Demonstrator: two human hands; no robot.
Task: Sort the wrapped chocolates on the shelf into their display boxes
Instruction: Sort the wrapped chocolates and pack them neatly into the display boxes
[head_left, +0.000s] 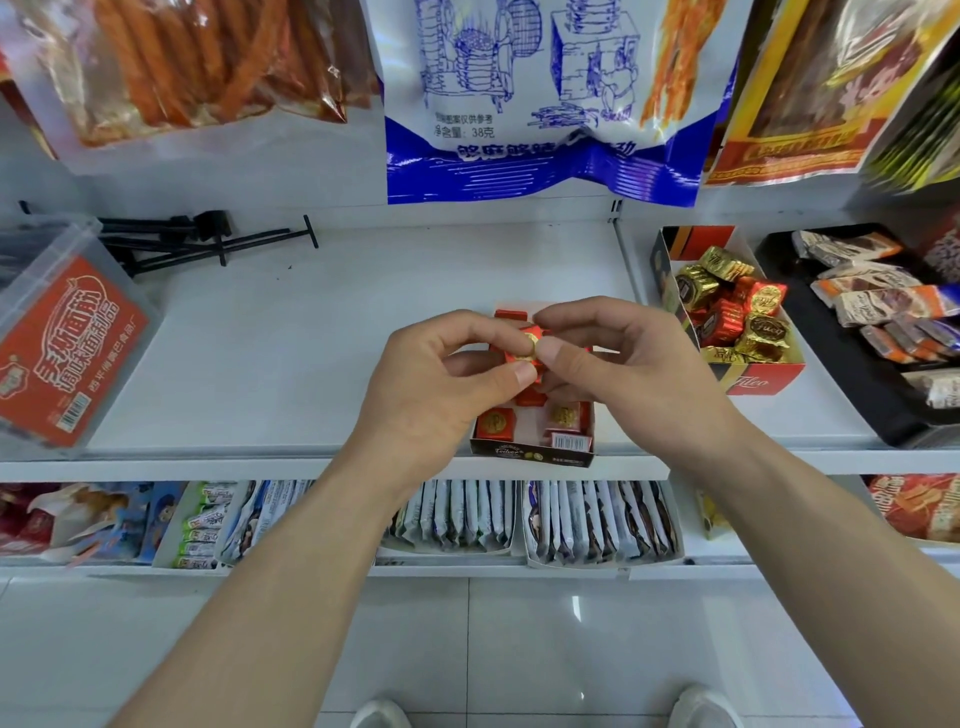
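Red-gold foil chocolate (523, 348), pinched by fingers of left hand (436, 387) and right hand (621, 358) above display box (530, 453), white shelf (311, 338) under box

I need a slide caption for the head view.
Left hand and right hand pinch a red wrapped chocolate over a display box.
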